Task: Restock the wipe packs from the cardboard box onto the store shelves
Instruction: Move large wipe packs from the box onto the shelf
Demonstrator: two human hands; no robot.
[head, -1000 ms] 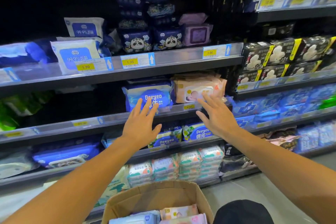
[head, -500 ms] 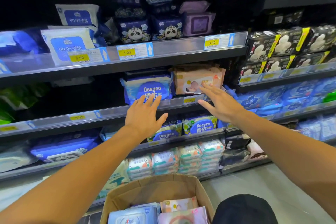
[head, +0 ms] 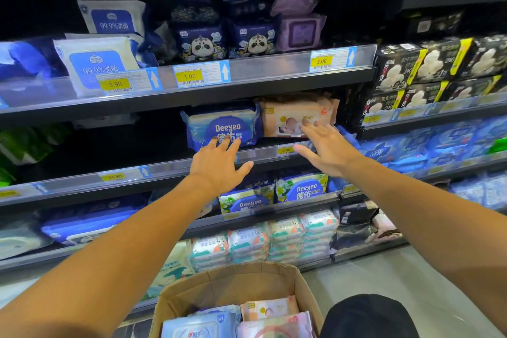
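Both arms reach out to the second shelf [head: 153,170]. My left hand [head: 219,164] has straight fingers whose tips touch the front of a blue Deeyeo wipe pack [head: 222,125]. My right hand [head: 326,149] is spread flat, fingertips against a peach baby wipe pack [head: 290,115] beside the blue one. Neither hand holds anything. Below me the open cardboard box [head: 236,282] contains blue, peach and pink wipe packs [head: 203,324].
The shelf above carries white 99.9% packs [head: 96,60], panda packs [head: 203,44] and a purple pack [head: 299,33]. Lower shelves hold more Deeyeo packs [head: 301,186] and stacked small packs [head: 263,241]. Black tissue packs [head: 428,63] fill the right bay. A dark cap [head: 367,315] sits beside the box.
Both hands moved forward and up to the second shelf; fingertips now touch the blue and peach packs. The view also shifted closer to the shelves.
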